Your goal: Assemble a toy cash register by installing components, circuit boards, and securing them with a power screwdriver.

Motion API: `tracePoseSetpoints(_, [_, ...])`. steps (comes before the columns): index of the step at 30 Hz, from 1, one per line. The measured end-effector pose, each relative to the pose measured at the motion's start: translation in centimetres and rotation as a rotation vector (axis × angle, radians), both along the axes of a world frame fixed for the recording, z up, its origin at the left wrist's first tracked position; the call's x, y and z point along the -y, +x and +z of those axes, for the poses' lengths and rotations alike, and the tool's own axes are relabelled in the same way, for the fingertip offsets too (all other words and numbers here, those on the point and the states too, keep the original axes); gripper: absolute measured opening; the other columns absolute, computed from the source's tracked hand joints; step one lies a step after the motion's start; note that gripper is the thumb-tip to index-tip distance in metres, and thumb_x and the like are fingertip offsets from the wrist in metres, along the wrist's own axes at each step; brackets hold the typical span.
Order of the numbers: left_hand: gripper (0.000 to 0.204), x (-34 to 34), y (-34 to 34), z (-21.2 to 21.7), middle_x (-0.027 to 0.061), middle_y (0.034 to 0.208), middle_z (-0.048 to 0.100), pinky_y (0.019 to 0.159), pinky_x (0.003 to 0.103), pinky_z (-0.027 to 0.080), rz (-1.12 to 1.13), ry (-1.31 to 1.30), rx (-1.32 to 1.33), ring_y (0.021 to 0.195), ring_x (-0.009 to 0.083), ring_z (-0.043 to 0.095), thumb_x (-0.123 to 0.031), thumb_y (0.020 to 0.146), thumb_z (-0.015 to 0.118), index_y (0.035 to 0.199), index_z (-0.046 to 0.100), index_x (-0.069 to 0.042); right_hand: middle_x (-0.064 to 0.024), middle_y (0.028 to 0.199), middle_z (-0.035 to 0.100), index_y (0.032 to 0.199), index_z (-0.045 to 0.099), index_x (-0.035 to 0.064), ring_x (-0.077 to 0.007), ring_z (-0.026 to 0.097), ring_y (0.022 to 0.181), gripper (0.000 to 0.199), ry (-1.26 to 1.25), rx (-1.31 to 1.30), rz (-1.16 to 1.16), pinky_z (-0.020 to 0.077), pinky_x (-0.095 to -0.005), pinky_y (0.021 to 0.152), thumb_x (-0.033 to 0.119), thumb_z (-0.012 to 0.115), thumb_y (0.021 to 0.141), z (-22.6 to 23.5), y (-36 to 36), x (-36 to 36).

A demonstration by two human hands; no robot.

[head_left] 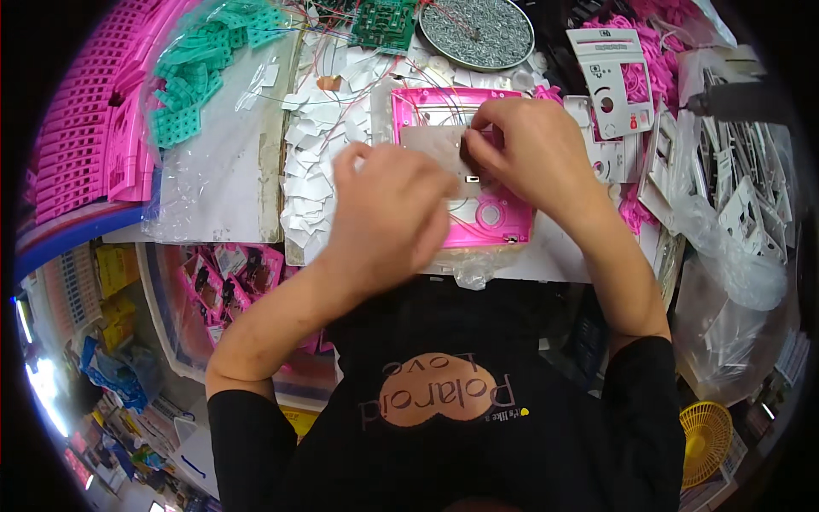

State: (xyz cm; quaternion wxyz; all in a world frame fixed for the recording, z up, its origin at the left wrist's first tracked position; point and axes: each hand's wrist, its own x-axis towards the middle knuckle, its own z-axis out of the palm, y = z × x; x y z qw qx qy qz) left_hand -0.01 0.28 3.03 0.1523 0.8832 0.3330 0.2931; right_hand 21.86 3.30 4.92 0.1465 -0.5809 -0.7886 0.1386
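Observation:
A pink plastic casing (490, 232) with a round ring lies on the work surface in front of me. A flat grey-brown board (431, 147) covers its middle, with thin wires running beyond its far edge. My right hand (537, 154) rests over the board's right side, thumb and forefinger pinched together; what is between them is too small to make out. My left hand (394, 205) hovers by the board's left edge, fingers curled and smeared by motion, so its grip cannot be told.
White paper pieces (311, 175) spread left of the casing. Behind stand a round tray of small metal parts (512, 64) and a green circuit board (384, 26). Teal parts (179, 119) and pink grilles (81, 111) lie left, white panels (612, 72) right. A bin (171, 328) holds pink assemblies.

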Motion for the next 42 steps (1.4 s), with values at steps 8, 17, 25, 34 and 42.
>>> tracePoseSetpoints(8, [0.017, -5.4, 0.1, -1.1, 0.0031, 0.094, 0.067, 0.090, 0.042, 0.036, 0.294, 0.087, 0.049, 0.094, 0.0230, 0.061, -0.012, 0.082, 0.066, 0.097, 0.073, -0.012, -0.0189, 0.080, 0.072, 0.094, 0.076, 0.0006, -0.0377, 0.071, 0.078, 0.022, -0.007, -0.199, -0.090, 0.0562, -0.0460, 0.075, 0.019, 0.067, 0.086, -0.2, -1.8, -1.3])
tracePoseSetpoints(17, [0.016, -5.9, 2.1, -2.0, 0.0032, 0.092, 0.065, 0.090, 0.047, 0.034, 0.326, -0.147, 0.032, 0.098, 0.0254, 0.058, -0.023, 0.076, 0.076, 0.088, 0.078, -0.013, -0.0200, 0.081, 0.072, 0.093, 0.072, -0.0032, -0.0369, 0.071, 0.078, 0.026, -0.316, -0.330, -0.049, 0.0555, -0.0440, 0.074, 0.020, 0.072, 0.080, -1.1, -1.1, -3.2])
tracePoseSetpoints(25, [0.013, -5.8, 2.7, -3.1, 0.0071, 0.085, 0.065, 0.076, 0.040, 0.044, 0.360, -0.098, 0.159, 0.081, 0.0253, 0.061, -0.018, 0.089, 0.072, 0.088, 0.074, -0.005, -0.0168, 0.076, 0.070, 0.089, 0.069, -0.0028, -0.0344, 0.068, 0.066, 0.017, -0.105, -0.457, -0.173, 0.0546, -0.0419, 0.065, 0.013, 0.069, 0.084, -0.3, -0.7, -1.4])
tracePoseSetpoints(34, [0.018, -7.2, 1.1, -2.0, 0.0038, 0.083, 0.067, 0.068, 0.032, 0.049, 0.482, -0.365, 0.501, 0.070, 0.0152, 0.058, -0.013, 0.094, 0.066, 0.105, 0.071, 0.001, -0.0045, 0.090, 0.068, 0.089, 0.070, 0.0081, -0.0253, 0.065, 0.088, 0.015, 0.343, -0.355, 0.218, 0.0541, -0.0350, 0.068, 0.009, 0.074, 0.075, -1.6, -1.2, 0.8])
tracePoseSetpoints(42, [0.031, -10.8, -1.1, -1.7, 0.0102, 0.098, 0.073, 0.075, 0.033, 0.052, 0.320, -0.383, 0.034, 0.082, 0.0187, 0.063, -0.029, 0.091, 0.072, 0.105, 0.077, -0.002, -0.0017, 0.093, 0.067, 0.096, 0.073, 0.0120, -0.0235, 0.062, 0.089, 0.023, 0.195, -0.196, 0.443, 0.0551, -0.0349, 0.069, 0.014, 0.078, 0.073, -1.1, -3.2, 1.5])
